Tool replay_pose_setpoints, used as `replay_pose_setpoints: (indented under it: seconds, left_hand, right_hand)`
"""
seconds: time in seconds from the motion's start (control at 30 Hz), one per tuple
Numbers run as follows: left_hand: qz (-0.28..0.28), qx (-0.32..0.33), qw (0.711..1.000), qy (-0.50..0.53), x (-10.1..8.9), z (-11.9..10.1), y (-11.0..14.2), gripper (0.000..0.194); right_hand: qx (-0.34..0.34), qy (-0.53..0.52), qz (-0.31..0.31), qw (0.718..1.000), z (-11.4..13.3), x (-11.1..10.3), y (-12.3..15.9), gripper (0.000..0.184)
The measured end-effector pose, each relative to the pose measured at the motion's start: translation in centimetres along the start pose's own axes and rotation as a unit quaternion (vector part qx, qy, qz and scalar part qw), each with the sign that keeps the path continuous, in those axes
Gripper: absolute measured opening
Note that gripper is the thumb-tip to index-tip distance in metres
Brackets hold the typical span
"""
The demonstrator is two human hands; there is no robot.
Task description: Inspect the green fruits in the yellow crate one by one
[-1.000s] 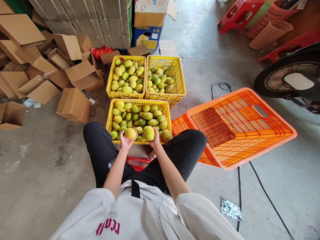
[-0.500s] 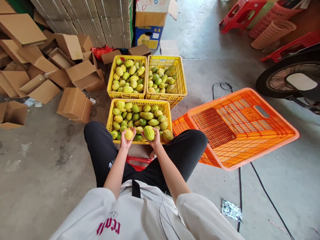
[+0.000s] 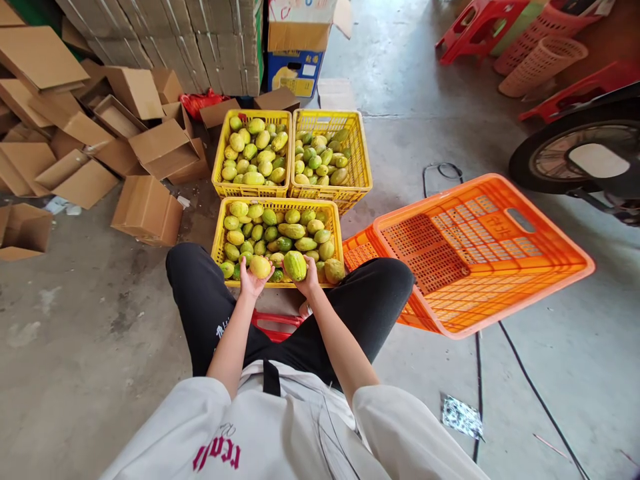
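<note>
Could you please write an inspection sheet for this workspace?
Surface: grey floor, stained in places.
Job's things: three yellow crates hold green and yellow fruit.
Clutter: cardboard boxes heaped at left; plastic scrap at lower right.
Hands: left hand holds a yellow piece; right hand holds a greener, ridged piece.
Cables: black cables on the floor near a tilted orange crate.
Surroundings: pink basket and bike wheel at right; other people: nothing seen.

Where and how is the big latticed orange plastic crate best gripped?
I'd grip the orange crate by the oval handle slot near its right-hand rim, fingers entering from the open mouth; the slot is unobstructed and the mouth faces the camera.
</note>
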State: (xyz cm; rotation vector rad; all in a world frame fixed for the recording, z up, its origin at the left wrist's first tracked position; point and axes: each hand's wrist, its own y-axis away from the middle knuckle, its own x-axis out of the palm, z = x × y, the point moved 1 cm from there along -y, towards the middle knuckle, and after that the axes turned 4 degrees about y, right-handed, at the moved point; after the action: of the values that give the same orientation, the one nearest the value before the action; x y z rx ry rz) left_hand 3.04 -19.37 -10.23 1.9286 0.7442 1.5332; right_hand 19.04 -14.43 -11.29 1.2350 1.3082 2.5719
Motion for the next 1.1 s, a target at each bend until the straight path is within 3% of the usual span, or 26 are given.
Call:
replay_pose_setpoints:
  seconds: [0.2, 0.37, 0.57, 0.73, 0.93, 1.1]
  left_hand:
    - [0.042, -0.034, 0.999, 0.007, 0.6, 0.0, 0.6, 0.034]
    - [0.018, -0.055, 0.998, 0.013, 0.5, -0.2, 0.6, 0.038]
    - [0.031, -0.064, 0.997, -0.022, -0.2, -0.1, 0.4, 0.026]
    - [0.033, -0.054, 0.997, -0.044, -0.3, -0.1, -0.1, 0.014]
    - [0.008, -0.043, 0.997, -0.063, -0.4, 0.0, -0.3, 0.023]
    - [0.001, 0.003, 1.0, -0.008, -0.4, -0.2, -0.3, 0.041]
  right_hand:
    - [0.007, -0.019, -0.017, 1.0, 0.2, 0.1, 0.1, 0.019]
    - [0.017, -0.033, 0.026, 0.999, 0.2, -0.4, 0.0, 0.019]
    - [0.031, -0.003, 0.049, 0.998, 0.1, -0.2, 0.3, 0.033]
    - [0.044, -0.005, 0.026, 0.999, -0.1, 0.0, 0.3, 0.03]
    - [0.039, 0.001, 0.024, 0.999, -0.3, -0.3, 0.0, 0.022]
    - [0.01, -0.031, 0.027, 0.999, 0.1, -0.5, -0.3, 0.015]
